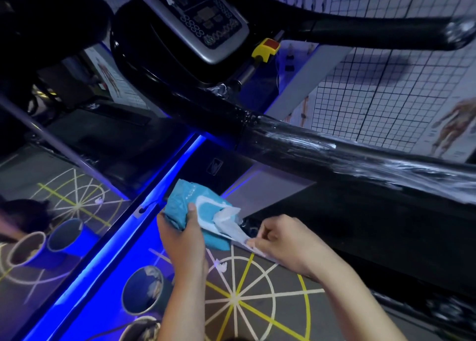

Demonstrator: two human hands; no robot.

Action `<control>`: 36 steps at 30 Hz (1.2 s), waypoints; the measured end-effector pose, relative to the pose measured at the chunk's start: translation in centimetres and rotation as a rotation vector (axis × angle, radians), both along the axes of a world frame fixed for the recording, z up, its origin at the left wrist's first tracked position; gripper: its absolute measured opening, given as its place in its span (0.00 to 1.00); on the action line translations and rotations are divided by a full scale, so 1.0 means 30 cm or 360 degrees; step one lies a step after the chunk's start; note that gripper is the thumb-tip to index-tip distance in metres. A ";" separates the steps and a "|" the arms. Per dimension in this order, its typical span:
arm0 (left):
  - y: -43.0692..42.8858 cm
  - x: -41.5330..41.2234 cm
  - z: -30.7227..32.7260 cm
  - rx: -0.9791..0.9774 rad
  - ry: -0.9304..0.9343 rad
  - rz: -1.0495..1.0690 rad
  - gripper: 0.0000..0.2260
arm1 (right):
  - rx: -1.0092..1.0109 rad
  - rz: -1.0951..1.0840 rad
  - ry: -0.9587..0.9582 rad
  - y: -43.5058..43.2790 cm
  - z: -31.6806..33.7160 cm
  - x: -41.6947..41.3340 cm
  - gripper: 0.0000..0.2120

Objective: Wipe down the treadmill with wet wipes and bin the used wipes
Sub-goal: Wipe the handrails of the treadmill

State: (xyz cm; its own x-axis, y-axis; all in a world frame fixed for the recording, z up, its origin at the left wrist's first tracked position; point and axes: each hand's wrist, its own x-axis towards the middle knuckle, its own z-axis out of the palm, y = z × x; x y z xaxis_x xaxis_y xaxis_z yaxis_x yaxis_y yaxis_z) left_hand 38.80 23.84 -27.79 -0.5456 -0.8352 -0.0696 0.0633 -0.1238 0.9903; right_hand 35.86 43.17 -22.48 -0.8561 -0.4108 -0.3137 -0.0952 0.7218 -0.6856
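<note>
My left hand (183,233) grips a blue pack of wet wipes (192,206) from below, thumb on its top. A white wipe (229,224) sticks out of the pack's opening, and my right hand (280,240) pinches its free end, drawn to the right. Above both hands the treadmill's black handrail (322,147) runs from upper left to right, streaked with wet smears. The console (203,18) with its button panel stands at the top, a yellow and red safety key (266,49) beside it. The dark running deck (360,224) lies right of my hands.
A round bin (143,289) holding crumpled wipes stands on the floor below my left forearm, a second bin (140,329) at the bottom edge. A mirror with a blue light strip (123,227) fills the left side. Gridded anatomy posters (386,96) cover the right wall.
</note>
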 end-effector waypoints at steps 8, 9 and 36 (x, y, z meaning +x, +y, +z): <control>-0.036 -0.014 -0.019 0.0209 0.0055 0.0516 0.14 | -0.1108 0.0006 -0.0718 0.075 0.001 -0.033 0.13; -0.042 -0.018 -0.015 0.0202 0.0072 0.0532 0.13 | -0.1223 -0.0003 -0.0807 0.089 0.003 -0.039 0.12; -0.416 -0.382 0.165 0.0540 0.0556 -0.0253 0.20 | -0.2125 -0.1701 0.0446 -0.386 0.032 -0.279 0.11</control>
